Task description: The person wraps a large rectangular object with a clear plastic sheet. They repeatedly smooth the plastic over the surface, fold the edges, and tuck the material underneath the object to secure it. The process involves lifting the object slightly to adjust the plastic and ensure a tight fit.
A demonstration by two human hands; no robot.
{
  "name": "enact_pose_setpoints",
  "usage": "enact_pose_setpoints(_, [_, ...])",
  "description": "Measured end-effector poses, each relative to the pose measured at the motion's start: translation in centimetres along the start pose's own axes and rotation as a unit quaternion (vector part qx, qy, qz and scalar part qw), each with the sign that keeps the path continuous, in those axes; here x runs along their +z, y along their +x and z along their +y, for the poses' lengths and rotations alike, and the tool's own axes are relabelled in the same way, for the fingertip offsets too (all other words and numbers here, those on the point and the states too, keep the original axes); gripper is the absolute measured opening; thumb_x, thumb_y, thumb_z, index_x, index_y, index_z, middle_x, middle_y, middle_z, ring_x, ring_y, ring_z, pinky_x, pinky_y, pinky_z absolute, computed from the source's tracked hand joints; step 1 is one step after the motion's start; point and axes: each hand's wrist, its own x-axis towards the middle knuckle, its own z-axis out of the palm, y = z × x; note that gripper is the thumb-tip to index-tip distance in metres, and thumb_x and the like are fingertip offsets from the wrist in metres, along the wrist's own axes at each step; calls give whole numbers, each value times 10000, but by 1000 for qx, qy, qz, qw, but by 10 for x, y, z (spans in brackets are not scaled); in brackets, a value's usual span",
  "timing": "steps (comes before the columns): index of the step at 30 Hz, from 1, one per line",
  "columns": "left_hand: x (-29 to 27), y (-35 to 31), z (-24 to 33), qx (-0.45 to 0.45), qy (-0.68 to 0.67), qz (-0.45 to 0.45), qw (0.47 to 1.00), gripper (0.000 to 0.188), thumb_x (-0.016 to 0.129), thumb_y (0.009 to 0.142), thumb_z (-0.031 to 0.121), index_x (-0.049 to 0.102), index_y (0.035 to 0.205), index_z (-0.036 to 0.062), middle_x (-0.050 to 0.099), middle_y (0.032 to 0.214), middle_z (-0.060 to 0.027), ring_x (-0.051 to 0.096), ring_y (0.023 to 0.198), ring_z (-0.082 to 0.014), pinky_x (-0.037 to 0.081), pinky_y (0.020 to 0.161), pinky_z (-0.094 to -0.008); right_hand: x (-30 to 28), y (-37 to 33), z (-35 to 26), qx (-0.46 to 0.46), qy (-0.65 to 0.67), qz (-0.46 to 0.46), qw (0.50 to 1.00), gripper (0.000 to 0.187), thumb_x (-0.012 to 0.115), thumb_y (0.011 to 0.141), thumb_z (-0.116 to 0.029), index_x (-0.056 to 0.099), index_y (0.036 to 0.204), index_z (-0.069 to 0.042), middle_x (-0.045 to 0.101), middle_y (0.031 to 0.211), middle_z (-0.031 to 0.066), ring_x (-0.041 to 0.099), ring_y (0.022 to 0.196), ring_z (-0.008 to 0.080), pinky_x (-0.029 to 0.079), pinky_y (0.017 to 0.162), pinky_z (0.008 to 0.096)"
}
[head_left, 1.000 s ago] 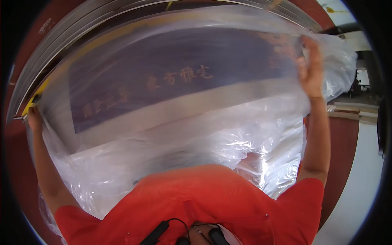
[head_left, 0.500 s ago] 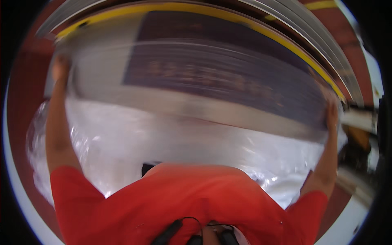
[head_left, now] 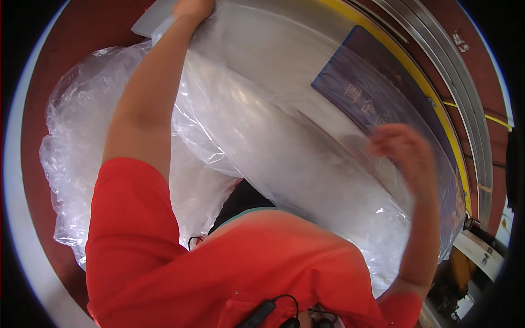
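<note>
A long panel point(head_left: 257, 33), pale grey with a dark printed section and a yellow edge, lies slantwise before me. Clear plastic film point(head_left: 229, 115) covers much of it and falls in loose folds toward my body. At the far left end of the panel, my left hand point(head_left: 194, 7) is closed on the film; the top of the view cuts off its fingers. Over the right part of the panel hovers my right hand point(head_left: 403, 146), somewhat blurred. Its fingers are loosely bent, with nothing seen in them.
Bunched plastic film point(head_left: 82, 142) spreads over the reddish floor point(head_left: 41, 109) at the left. Long metal rails point(head_left: 459, 71) run beyond the panel's yellow edge. At the lower right stands a pale box-like part point(head_left: 481, 254) beside dark clutter.
The panel now lies more slanted in view. My right hand has come off its right end and moved inward; my left hand stays at the left end, now farther up in view.
</note>
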Motion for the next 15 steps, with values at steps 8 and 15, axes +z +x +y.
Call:
enact_pose_setpoints(8, [-7, 4, 27, -1, -15, -40, 999, 320, 453, 775, 304, 547, 864, 12, 570, 878, -199, 546, 834, -334, 419, 749, -404, 184, 111, -12, -148, -331, -75, 929, 305, 566, 720, -270, 549, 859, 1, 583, 833, 95, 558, 763, 193, 443, 661, 314])
enact_pose_setpoints(15, [-12, -4, 8, -25, -9, -34, 999, 304, 491, 763, 275, 525, 899, 6, 562, 887, -209, 543, 837, -340, 418, 749, -411, 8, 1, -7, -309, 326, -149, 881, 262, 454, 789, -217, 529, 916, -1, 581, 829, 108, 559, 786, 202, 435, 710, 310])
